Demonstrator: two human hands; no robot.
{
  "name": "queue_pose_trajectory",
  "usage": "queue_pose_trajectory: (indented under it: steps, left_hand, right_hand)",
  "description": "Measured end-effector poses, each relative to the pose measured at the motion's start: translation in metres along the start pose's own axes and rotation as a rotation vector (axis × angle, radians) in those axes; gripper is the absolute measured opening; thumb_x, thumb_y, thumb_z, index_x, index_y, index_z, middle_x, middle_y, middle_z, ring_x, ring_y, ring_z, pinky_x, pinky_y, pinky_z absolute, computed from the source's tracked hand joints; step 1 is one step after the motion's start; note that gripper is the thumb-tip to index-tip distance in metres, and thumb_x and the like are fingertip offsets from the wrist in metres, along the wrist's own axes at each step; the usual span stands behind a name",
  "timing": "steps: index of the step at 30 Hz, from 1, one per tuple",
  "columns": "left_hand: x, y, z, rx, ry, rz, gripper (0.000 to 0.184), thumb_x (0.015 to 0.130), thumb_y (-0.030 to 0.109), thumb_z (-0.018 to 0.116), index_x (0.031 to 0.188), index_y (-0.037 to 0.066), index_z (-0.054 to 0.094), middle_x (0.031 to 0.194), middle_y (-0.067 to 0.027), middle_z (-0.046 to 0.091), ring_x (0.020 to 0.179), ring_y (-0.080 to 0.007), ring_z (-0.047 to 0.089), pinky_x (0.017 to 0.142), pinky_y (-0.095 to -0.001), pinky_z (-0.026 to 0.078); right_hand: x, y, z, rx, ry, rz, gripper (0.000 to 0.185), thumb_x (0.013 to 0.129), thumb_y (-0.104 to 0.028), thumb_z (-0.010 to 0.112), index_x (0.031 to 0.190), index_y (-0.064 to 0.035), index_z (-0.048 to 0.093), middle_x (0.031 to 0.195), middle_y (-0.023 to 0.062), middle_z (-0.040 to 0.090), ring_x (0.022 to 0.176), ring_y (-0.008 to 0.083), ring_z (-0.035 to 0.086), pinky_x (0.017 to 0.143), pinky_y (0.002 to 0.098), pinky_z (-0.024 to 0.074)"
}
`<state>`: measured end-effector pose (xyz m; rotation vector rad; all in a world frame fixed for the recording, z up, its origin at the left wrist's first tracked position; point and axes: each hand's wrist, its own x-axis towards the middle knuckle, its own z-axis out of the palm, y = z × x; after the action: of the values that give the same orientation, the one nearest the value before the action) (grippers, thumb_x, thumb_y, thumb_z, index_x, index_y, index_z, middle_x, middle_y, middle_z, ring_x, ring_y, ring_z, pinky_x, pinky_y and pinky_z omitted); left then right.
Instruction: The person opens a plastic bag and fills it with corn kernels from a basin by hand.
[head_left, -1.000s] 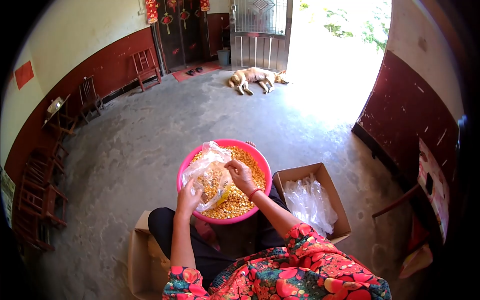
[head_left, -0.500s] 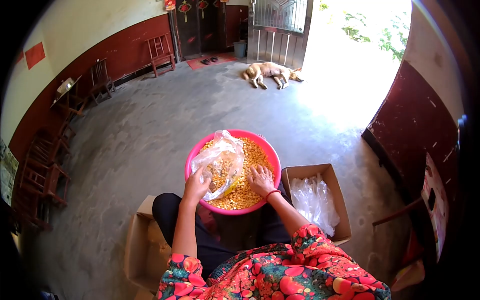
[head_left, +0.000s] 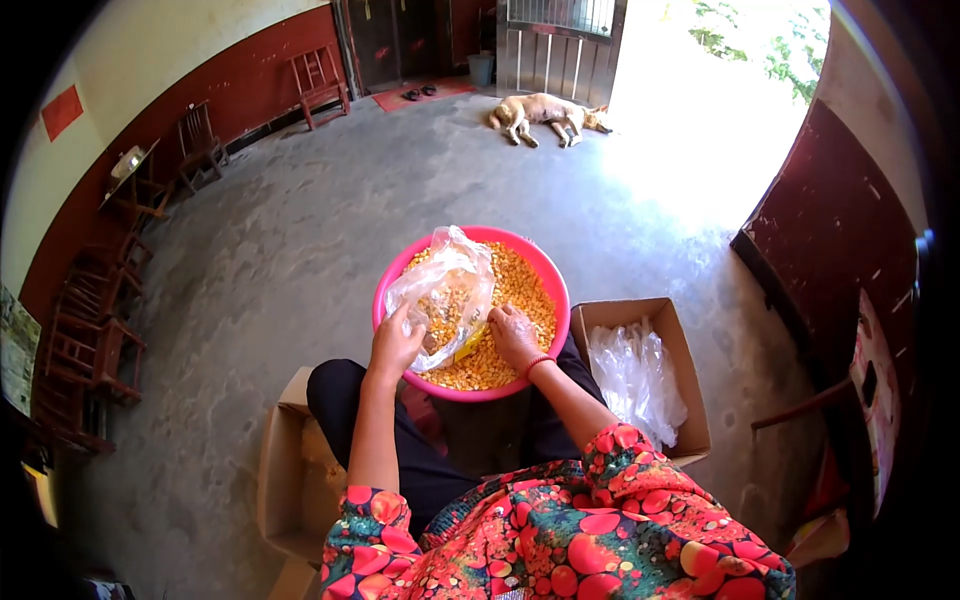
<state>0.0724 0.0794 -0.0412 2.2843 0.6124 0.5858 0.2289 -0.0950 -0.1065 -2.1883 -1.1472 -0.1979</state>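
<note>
A pink basin (head_left: 562,300) full of yellow corn kernels (head_left: 520,275) rests at my knees. My left hand (head_left: 397,343) is closed on the near left edge of a clear plastic bag (head_left: 465,262), which lies over the kernels with some corn showing in or through it. A yellow strip (head_left: 468,345) shows at the bag's lower right edge. My right hand (head_left: 514,338) is over the corn with its fingers drawn together at the bag's right edge. What its fingertips hold is hidden.
A cardboard box (head_left: 695,400) of clear plastic bags (head_left: 640,380) stands to the right. Another cardboard box (head_left: 280,480) is at my left. A dog (head_left: 545,112) lies by the doorway. Wooden chairs (head_left: 90,350) line the left wall.
My right hand has gone from lying spread on the corn to fingers drawn together at the bag's edge. My left hand keeps its hold on the bag. The view has tilted down slightly.
</note>
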Motion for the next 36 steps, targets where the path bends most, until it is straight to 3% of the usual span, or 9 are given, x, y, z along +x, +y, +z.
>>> queue_pose_trajectory:
  steps: [6,10,14,17,20,30,32,33,36]
  left_hand:
    - [0.000,0.008,-0.005,-0.021,0.164,0.036,0.046,0.075,0.015,0.062,0.117,-0.005,0.053,0.113,-0.0247,0.057,0.108,-0.0339,0.055,0.092,-0.0366,0.042]
    - [0.001,0.011,-0.006,-0.022,0.235,0.042,0.045,0.075,0.013,0.061,0.115,-0.005,0.054,0.110,-0.0242,0.058,0.105,-0.0340,0.056,0.090,-0.0371,0.044]
    - [0.002,0.006,-0.002,-0.030,0.218,0.026,0.045,0.074,0.013,0.060,0.116,-0.003,0.054,0.113,-0.0239,0.057,0.106,-0.0343,0.055,0.090,-0.0371,0.044]
    - [0.002,-0.004,0.006,-0.010,0.218,0.039,0.049,0.075,0.015,0.060,0.119,-0.003,0.051,0.113,-0.0246,0.056,0.104,-0.0360,0.055,0.089,-0.0390,0.044]
    - [0.003,-0.005,0.006,0.012,0.193,0.050,0.052,0.076,0.016,0.058,0.123,-0.003,0.048,0.112,-0.0257,0.054,0.103,-0.0371,0.054,0.089,-0.0404,0.044]
    - [0.001,-0.001,0.005,0.021,0.175,0.046,0.054,0.076,0.017,0.059,0.124,-0.004,0.045,0.113,-0.0256,0.054,0.106,-0.0372,0.052,0.091,-0.0401,0.043]
    - [0.000,0.003,0.003,0.007,0.153,0.000,0.055,0.076,0.017,0.059,0.125,-0.004,0.045,0.115,-0.0261,0.053,0.108,-0.0372,0.052,0.092,-0.0401,0.042]
    - [-0.001,0.003,0.002,0.007,0.153,-0.002,0.055,0.076,0.017,0.059,0.125,-0.004,0.045,0.115,-0.0261,0.053,0.108,-0.0372,0.052,0.092,-0.0401,0.042]
    - [-0.001,0.004,0.002,-0.009,0.153,0.014,0.056,0.076,0.017,0.060,0.125,-0.004,0.044,0.116,-0.0266,0.052,0.109,-0.0374,0.051,0.092,-0.0400,0.042]
  right_hand:
    - [0.002,-0.009,-0.010,0.124,-0.115,0.092,0.017,0.088,-0.020,0.047,0.092,-0.0064,0.055,0.079,0.0210,0.061,0.076,0.0378,0.060,0.069,0.0482,0.0458]
    - [0.004,0.000,-0.005,0.284,0.071,0.125,0.014,0.088,-0.017,0.050,0.090,-0.0066,0.059,0.075,0.0204,0.061,0.072,0.0368,0.061,0.063,0.0451,0.0466]
    - [0.007,0.019,-0.004,0.507,0.223,0.282,0.012,0.087,-0.014,0.054,0.090,-0.0049,0.061,0.063,0.0095,0.058,0.056,0.0164,0.054,0.053,0.0303,0.0424]
    - [0.011,0.031,-0.006,0.930,0.253,0.551,0.017,0.091,-0.016,0.050,0.089,-0.0038,0.061,0.058,-0.0041,0.047,0.048,0.0077,0.042,0.044,0.0233,0.0338]
    - [0.018,0.015,-0.029,1.263,0.212,0.737,0.015,0.093,-0.019,0.048,0.096,-0.0067,0.057,0.054,-0.0056,0.036,0.039,0.0032,0.029,0.033,0.0200,0.0225]
    - [0.081,-0.077,-0.035,1.456,0.042,0.506,0.017,0.093,-0.018,0.048,0.096,-0.0045,0.058,0.057,-0.0051,0.038,0.045,0.0034,0.035,0.040,0.0185,0.0303]
    - [0.088,-0.085,-0.028,1.314,-0.023,0.458,0.021,0.094,-0.018,0.044,0.095,-0.0030,0.060,0.065,-0.0016,0.049,0.055,0.0062,0.047,0.052,0.0212,0.0421]
    - [0.088,-0.081,-0.024,1.200,-0.086,0.331,0.025,0.094,-0.018,0.043,0.096,-0.0006,0.060,0.079,0.0036,0.059,0.074,0.0113,0.057,0.071,0.0250,0.0478]
    - [0.083,-0.075,-0.014,1.167,-0.047,0.154,0.024,0.092,-0.015,0.043,0.096,0.0028,0.059,0.088,0.0074,0.062,0.084,0.0157,0.060,0.080,0.0281,0.0468]
